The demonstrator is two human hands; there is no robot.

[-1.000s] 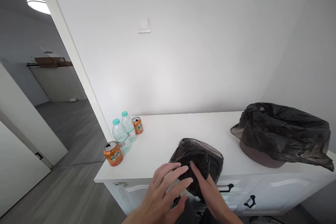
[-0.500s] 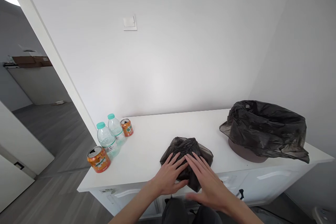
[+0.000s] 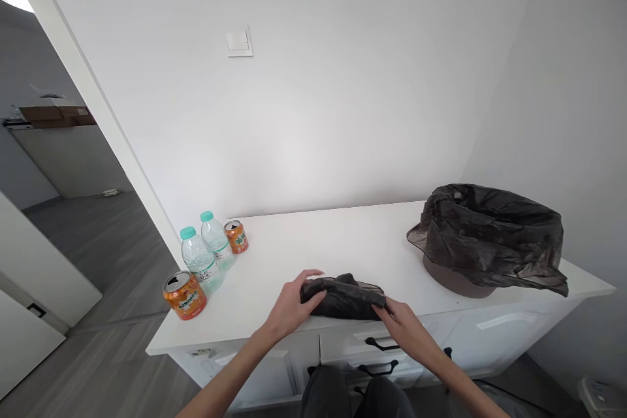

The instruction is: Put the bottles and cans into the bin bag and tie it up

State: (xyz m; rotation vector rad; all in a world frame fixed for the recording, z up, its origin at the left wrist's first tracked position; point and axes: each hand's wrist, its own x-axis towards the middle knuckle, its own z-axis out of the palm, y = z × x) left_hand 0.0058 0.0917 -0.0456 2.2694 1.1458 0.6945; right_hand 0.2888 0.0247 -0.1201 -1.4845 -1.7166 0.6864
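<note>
Change: the hands have been moved apart, and the black bag [image 3: 343,299] has been drawn into a narrower bundle.
Left hand [image 3: 290,305]: closed on the bundle's left end, thumb laid toward the front, index finger extended beyond.
Right hand [image 3: 402,325]: right end pinched between thumb and fingers, forearm angled in from the lower right.
Black bag: held at the front edge of the white countertop [image 3: 298,245].

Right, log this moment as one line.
left hand: gripping folded black bag, left end | right hand: gripping its right end | bag: at front edge of white countertop | lined bin: right side
</note>
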